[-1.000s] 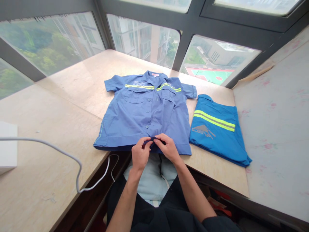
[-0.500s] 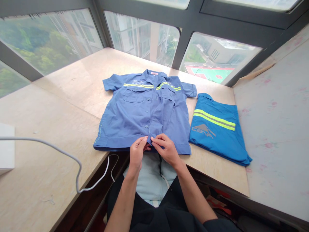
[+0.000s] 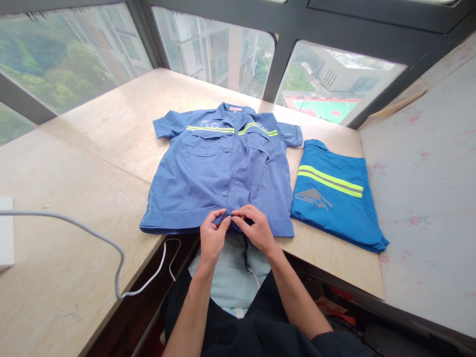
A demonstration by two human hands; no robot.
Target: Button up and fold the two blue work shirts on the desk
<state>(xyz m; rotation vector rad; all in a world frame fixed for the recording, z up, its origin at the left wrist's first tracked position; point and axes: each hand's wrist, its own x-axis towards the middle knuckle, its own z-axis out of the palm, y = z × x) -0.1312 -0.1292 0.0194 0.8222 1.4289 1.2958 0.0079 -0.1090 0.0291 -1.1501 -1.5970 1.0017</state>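
Note:
A blue short-sleeved work shirt [image 3: 208, 173] lies spread face up, its collar toward the windows and its hem toward me. Yellow-green stripes cross its chest above two flap pockets, and buttons run down the front. At the bottom of the front opening, my left hand [image 3: 212, 238] pinches the shirt's hem edge between thumb and fingers. My right hand [image 3: 256, 229] pinches the same spot from the other side, the fingertips of both almost meeting. Whatever small part sits between the fingertips is hidden.
A folded brighter blue garment [image 3: 330, 193] with a yellow-green stripe lies at the right, beside the wallpapered wall [image 3: 420, 198]. A white cable [image 3: 92, 238] crosses the tabletop [image 3: 92, 168] at the left, near a white box [image 3: 5, 233]. Windows stand behind.
My left thumb has shifted toward the right fingertips, and the hem corner is now bunched between both hands. The view has tilted slightly; the shirt stays in place.

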